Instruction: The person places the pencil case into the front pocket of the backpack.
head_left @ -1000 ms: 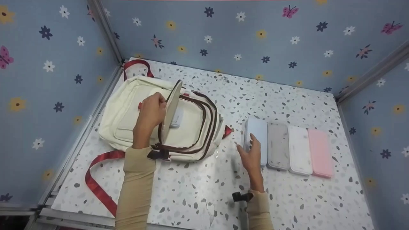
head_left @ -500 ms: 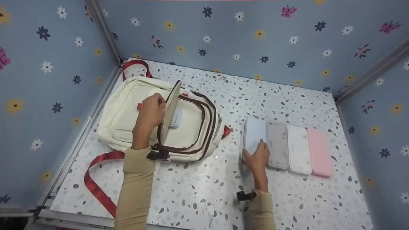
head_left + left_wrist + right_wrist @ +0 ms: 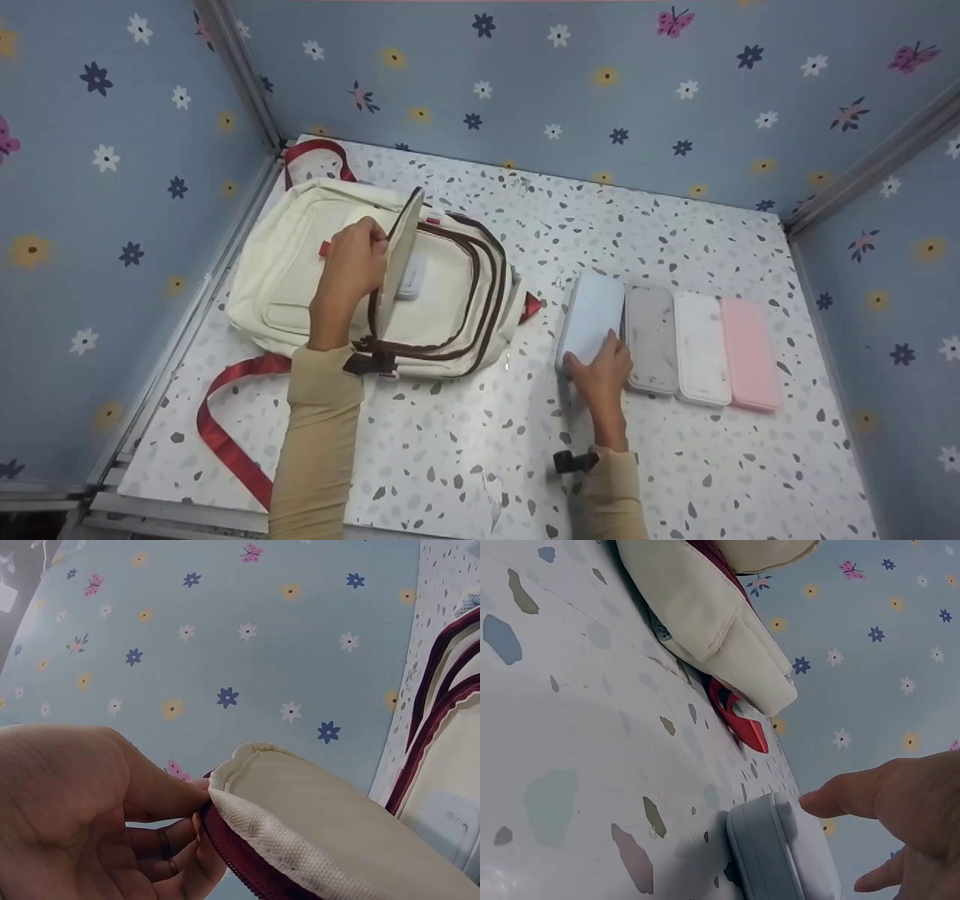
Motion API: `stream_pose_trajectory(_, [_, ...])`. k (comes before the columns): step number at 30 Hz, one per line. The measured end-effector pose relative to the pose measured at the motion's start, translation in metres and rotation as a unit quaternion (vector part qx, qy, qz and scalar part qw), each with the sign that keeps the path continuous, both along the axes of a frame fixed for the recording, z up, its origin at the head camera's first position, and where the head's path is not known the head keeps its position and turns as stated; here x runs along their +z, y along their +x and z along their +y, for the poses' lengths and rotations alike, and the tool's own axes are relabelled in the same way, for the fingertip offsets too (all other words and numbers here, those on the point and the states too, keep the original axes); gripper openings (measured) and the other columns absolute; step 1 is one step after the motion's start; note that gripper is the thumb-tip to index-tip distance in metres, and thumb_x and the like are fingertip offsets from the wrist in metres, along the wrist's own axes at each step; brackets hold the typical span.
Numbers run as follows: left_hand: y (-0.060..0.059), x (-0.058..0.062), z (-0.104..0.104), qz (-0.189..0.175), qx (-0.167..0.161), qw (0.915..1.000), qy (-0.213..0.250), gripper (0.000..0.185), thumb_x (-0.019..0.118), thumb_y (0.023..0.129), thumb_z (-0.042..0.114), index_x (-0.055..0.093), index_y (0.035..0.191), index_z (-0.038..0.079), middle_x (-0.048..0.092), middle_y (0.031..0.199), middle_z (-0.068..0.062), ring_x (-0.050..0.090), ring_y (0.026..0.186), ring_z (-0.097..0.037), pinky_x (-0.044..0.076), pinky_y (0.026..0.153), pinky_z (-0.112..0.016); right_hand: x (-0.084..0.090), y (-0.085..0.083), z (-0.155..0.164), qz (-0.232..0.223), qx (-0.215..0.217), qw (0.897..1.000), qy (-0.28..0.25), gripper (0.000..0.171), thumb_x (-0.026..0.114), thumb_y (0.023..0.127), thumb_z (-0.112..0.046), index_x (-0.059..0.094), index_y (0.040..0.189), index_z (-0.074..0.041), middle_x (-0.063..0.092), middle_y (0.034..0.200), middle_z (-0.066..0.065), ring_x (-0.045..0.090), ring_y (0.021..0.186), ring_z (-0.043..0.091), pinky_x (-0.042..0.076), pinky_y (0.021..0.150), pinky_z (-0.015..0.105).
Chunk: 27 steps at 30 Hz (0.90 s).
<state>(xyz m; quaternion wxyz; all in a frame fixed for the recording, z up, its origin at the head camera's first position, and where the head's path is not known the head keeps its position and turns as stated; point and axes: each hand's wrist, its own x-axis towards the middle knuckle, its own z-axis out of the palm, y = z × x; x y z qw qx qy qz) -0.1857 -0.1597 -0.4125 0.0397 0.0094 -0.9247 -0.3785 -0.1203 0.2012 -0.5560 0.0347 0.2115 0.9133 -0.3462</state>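
Observation:
In the head view, my left hand [image 3: 352, 259] pinches the zippered edge of a raised pocket flap [image 3: 397, 262] on a cream backpack [image 3: 285, 262]. The left wrist view shows the thumb and fingers closed on that flap's cream and dark red rim [image 3: 247, 832]. Behind the flap, a pale grey-blue piece [image 3: 411, 279] shows in the opening, partly hidden. My right hand [image 3: 604, 375] holds the near end of a light blue pencil case [image 3: 592, 315], thumb at its left edge and fingers at its right. The case lies slightly slanted on the speckled table.
Right of the blue case lie a grey case [image 3: 651, 341], a white case [image 3: 701, 349] and a pink case [image 3: 750, 356], side by side. A red strap [image 3: 232, 427] loops toward the table's front edge. Flowered panels [image 3: 555, 90] enclose the back and sides.
My right hand has come down onto the blue pencil case, whose near end has swung left, away from the grey one. My left hand keeps the flap raised.

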Motion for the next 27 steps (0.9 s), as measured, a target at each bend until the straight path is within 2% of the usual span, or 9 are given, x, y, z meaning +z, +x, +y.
stream_pose_trajectory(7, [-0.001,0.001,0.001,-0.015,0.003,0.9999,0.001,0.017,0.046,0.096,0.007,0.057,0.104,-0.004,0.06,0.1,-0.02,0.055,0.097,-0.034,0.043,0.087,-0.047,0.002,0.001,-0.01,-0.08,-0.01,0.996,0.028,0.11,0.073,0.079,-0.04,-0.001,0.153,-0.006,0.005,0.153,0.033,0.012,0.14,0.049,0.017,0.111,0.061])
stream_pose_trajectory(12, [-0.001,0.001,0.001,-0.018,0.002,0.9998,0.003,0.017,0.047,0.095,0.006,0.057,0.103,-0.004,0.06,0.099,-0.02,0.055,0.097,-0.035,0.043,0.087,-0.047,-0.004,0.004,-0.015,-0.093,-0.02,0.995,0.034,0.116,0.075,0.076,-0.044,-0.004,0.153,-0.007,0.003,0.152,0.034,0.014,0.138,0.051,0.019,0.11,0.062])
stream_pose_trajectory(18, [-0.001,0.002,0.001,-0.016,0.004,0.9999,0.006,0.016,0.047,0.095,0.006,0.057,0.103,-0.005,0.06,0.101,-0.021,0.055,0.098,-0.035,0.043,0.088,-0.047,-0.008,0.006,-0.013,-0.064,-0.018,0.997,0.043,0.112,0.075,0.076,-0.045,0.004,0.153,-0.003,0.007,0.152,0.034,0.016,0.138,0.049,0.019,0.112,0.057])
stream_pose_trajectory(27, [0.0,0.0,0.0,-0.01,0.003,0.9999,0.007,0.015,0.048,0.096,0.007,0.057,0.102,-0.004,0.06,0.097,-0.02,0.054,0.094,-0.033,0.043,0.085,-0.046,-0.012,0.008,-0.008,0.034,-0.03,0.998,0.034,0.097,0.072,0.079,-0.04,0.021,0.15,0.0,0.019,0.152,0.031,0.021,0.139,0.045,0.023,0.112,0.055])
